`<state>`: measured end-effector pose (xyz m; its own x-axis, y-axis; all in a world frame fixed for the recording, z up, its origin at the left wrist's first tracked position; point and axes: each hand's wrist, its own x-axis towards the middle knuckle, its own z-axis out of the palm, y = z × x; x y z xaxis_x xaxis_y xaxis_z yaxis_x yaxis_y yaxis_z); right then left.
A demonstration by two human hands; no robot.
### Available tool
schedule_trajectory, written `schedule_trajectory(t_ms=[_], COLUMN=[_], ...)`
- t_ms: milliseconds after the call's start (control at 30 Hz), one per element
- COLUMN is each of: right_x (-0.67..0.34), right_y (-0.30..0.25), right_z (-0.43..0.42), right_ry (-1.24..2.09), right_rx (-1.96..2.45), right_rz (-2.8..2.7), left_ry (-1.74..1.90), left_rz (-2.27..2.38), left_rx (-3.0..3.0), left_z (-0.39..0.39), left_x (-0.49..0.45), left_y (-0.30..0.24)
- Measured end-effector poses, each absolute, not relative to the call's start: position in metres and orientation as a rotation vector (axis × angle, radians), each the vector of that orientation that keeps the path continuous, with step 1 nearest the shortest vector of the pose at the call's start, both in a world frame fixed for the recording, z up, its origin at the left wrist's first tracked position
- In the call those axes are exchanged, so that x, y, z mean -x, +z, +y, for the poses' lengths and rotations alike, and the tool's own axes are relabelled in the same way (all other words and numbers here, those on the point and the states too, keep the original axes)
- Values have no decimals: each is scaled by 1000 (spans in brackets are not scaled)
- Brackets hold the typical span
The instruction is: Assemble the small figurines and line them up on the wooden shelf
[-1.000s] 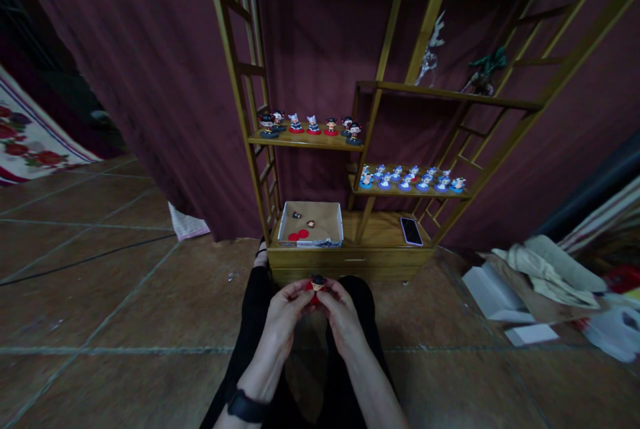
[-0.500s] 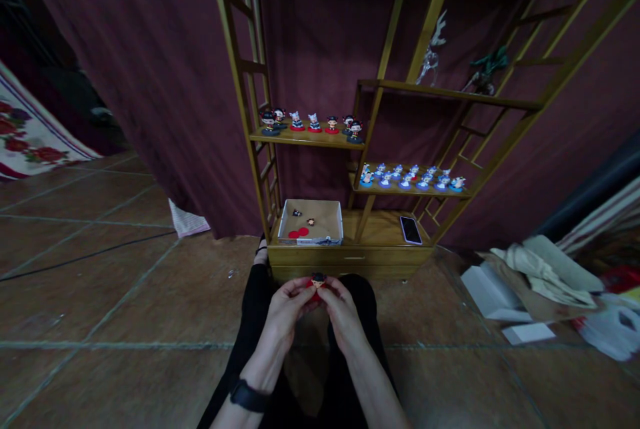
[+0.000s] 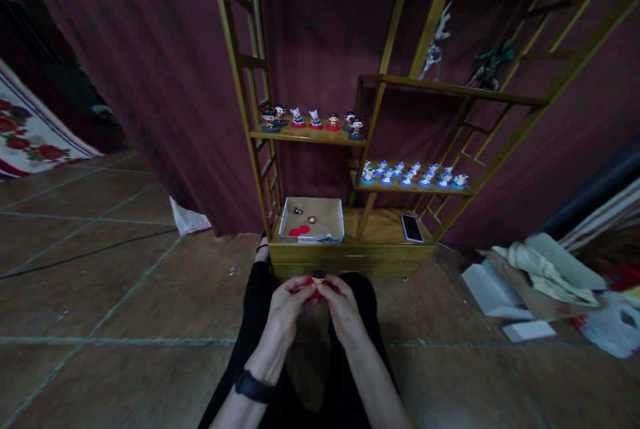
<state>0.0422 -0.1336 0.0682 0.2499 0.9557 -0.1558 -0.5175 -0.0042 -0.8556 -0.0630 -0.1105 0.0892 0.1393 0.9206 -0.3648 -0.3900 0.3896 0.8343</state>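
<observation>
Between my knees, a small figurine [image 3: 319, 277] with a dark-topped head and some red around it is pinched in both hands. My left hand [image 3: 290, 304] grips it from the left side, and my right hand [image 3: 341, 302] from the right, thumbs close together in front. Fingers hide most of its body, and I cannot make out where the red part joins it. Ahead of my hands, an open cardboard box [image 3: 327, 212] on the low cabinet holds two small figurines, one [image 3: 311, 220] nearer the middle, and red discs [image 3: 300, 230].
Several figurines stand on round bases on the left shelf [image 3: 310, 136] and the lower right shelf [image 3: 415, 190]. A phone [image 3: 412, 228] lies on the cabinet top [image 3: 383, 232]. White boxes [image 3: 495, 292] and a plastic bag [image 3: 613, 329] lie on the floor to the right.
Both hands keep hold of the figurine in nearly the same place. The view has shifted very slightly; nothing else has visibly moved.
</observation>
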Motion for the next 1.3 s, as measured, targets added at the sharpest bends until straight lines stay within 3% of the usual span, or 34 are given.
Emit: schedule_trajectory(t_ms=[600, 1300], right_x=[-34, -30], right_y=[67, 68], right_z=[-126, -138], right_ry=[1389, 1282], right_rx=[960, 1081], right_rz=[-491, -649], left_ry=[931, 921], left_rz=[921, 824], left_rx=[-581, -435], left_z=[-103, -108], left_x=[79, 85], left_y=[86, 71])
